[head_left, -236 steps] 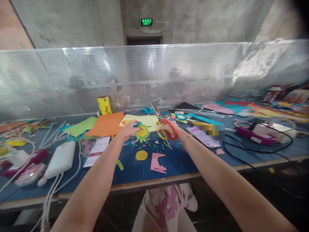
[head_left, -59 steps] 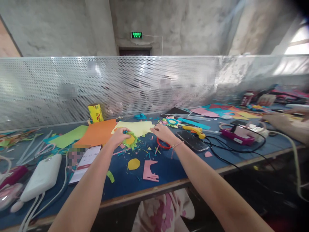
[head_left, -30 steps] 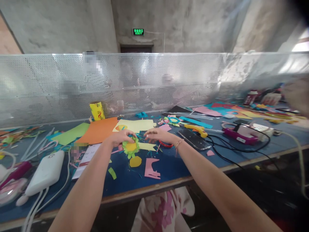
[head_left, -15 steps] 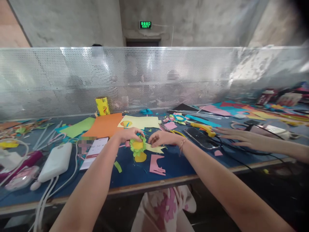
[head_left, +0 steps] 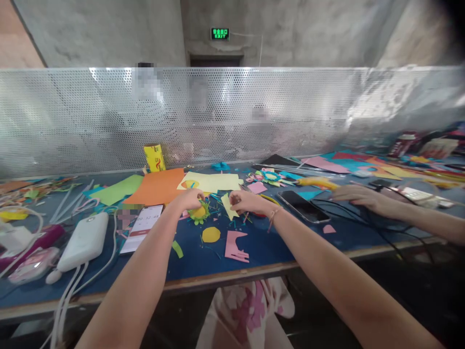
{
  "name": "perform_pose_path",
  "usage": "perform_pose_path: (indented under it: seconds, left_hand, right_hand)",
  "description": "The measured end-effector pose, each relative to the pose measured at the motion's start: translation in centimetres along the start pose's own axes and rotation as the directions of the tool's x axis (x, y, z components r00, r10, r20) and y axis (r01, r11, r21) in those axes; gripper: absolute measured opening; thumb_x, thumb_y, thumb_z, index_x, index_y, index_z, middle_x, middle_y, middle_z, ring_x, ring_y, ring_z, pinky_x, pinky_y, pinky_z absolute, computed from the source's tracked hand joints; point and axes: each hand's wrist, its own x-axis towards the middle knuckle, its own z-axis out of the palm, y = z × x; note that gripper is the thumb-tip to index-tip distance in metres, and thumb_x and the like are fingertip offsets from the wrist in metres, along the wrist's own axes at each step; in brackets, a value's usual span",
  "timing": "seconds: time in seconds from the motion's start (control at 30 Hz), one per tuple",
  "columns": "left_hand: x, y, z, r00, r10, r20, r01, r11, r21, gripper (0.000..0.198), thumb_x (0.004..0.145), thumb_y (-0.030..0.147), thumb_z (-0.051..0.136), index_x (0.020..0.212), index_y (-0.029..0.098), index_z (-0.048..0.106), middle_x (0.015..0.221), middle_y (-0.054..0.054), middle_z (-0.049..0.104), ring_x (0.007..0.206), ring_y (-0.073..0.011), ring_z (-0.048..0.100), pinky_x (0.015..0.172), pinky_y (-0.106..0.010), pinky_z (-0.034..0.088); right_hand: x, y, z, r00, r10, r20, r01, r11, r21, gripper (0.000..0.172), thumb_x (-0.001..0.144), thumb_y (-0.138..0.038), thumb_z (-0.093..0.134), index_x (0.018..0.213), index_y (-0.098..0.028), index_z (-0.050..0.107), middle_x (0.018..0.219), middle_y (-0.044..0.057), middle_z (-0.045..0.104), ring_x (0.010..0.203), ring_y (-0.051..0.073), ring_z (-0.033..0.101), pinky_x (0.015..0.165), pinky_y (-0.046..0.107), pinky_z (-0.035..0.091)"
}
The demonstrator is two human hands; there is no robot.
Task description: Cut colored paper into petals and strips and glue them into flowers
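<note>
My left hand (head_left: 190,200) is closed on a green paper flower (head_left: 199,213) with a yellow centre, just above the table. My right hand (head_left: 247,201) pinches a pale yellow paper strip (head_left: 228,207), held upright beside the flower but apart from it. Nearer to me lie a round yellow paper piece (head_left: 211,235) and a pink foam-like cutout (head_left: 236,246) with a notched edge. Behind my hands a pale yellow sheet (head_left: 216,182) overlaps an orange sheet (head_left: 156,188). Red and yellow scissor-like handles are partly hidden behind my right wrist.
A phone (head_left: 142,229) showing a timer and a white power bank (head_left: 83,242) with cables lie left. To the right are a dark phone (head_left: 303,207) and a co-worker's hand (head_left: 359,197) near a blurred yellow tool (head_left: 316,182). A perforated metal screen (head_left: 218,116) stands behind.
The flower has moved up and away from me, uncovering the round yellow piece. My right hand has lifted the pale yellow strip off the table. The co-worker's hand and yellow tool have shifted.
</note>
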Motion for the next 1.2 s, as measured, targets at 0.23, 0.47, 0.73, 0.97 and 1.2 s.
perform_pose_path:
  seconds: [0.23, 0.47, 0.73, 0.97, 1.2]
  left_hand:
    - [0.3, 2.1, 1.1, 0.962, 0.039, -0.270, -0.093, 0.977, -0.192, 0.031, 0.075, 0.037, 0.050, 0.086, 0.014, 0.067, 0.090, -0.009, 0.067, 0.083, -0.0198, 0.059, 0.072, -0.027, 0.043]
    - [0.7, 3.9, 3.0, 0.949, 0.081, -0.306, -0.220, 0.864, -0.453, 0.031, 0.072, 0.044, 0.053, 0.062, 0.014, 0.057, 0.057, 0.001, 0.055, 0.053, -0.0113, 0.047, 0.053, -0.024, 0.035]
    - [0.9, 3.1, 2.7, 0.936, -0.070, -0.345, -0.070, 0.923, -0.378, 0.023, 0.071, 0.027, 0.051, 0.051, 0.015, 0.053, 0.052, -0.002, 0.057, 0.053, -0.0124, 0.051, 0.054, -0.023, 0.036]
    - [1.0, 3.0, 3.3, 0.977, 0.019, -0.210, -0.075, 0.962, -0.261, 0.015, 0.065, 0.026, 0.058, 0.061, 0.013, 0.064, 0.060, -0.004, 0.063, 0.060, -0.0149, 0.056, 0.055, -0.023, 0.037]
    - [0.8, 3.2, 3.5, 0.981, 0.038, -0.188, -0.082, 0.969, -0.234, 0.016, 0.068, 0.024, 0.057, 0.073, 0.014, 0.067, 0.076, -0.006, 0.068, 0.070, -0.0147, 0.060, 0.061, -0.022, 0.041]
  right_hand:
    - [0.7, 0.3, 0.1, 0.990, -0.106, -0.097, 0.114, 0.990, 0.084, 0.019, 0.063, -0.008, 0.059, 0.079, -0.017, 0.052, 0.082, 0.001, 0.056, 0.063, 0.009, 0.059, 0.061, 0.025, 0.052]
    - [1.2, 0.6, 0.1, 0.974, -0.185, -0.135, 0.191, 0.981, 0.036, 0.016, 0.065, -0.013, 0.059, 0.077, -0.017, 0.049, 0.073, -0.001, 0.057, 0.061, 0.009, 0.058, 0.061, 0.026, 0.050]
    - [-1.2, -1.6, -0.6, 0.968, -0.048, 0.247, 0.149, 0.900, -0.409, 0.038, 0.062, -0.037, 0.069, 0.091, -0.016, 0.058, 0.090, 0.004, 0.059, 0.077, 0.014, 0.055, 0.067, 0.024, 0.043]
    - [-2.4, -4.0, 1.9, 0.857, -0.032, 0.515, 0.352, 0.765, -0.540, 0.035, 0.058, -0.038, 0.074, 0.079, -0.013, 0.062, 0.086, 0.004, 0.056, 0.076, 0.014, 0.049, 0.065, 0.022, 0.038]
    - [-2.1, -3.4, 1.6, 0.855, -0.076, 0.513, 0.362, 0.797, -0.484, 0.039, 0.062, -0.039, 0.072, 0.088, -0.013, 0.060, 0.085, 0.004, 0.055, 0.075, 0.013, 0.049, 0.064, 0.022, 0.039]
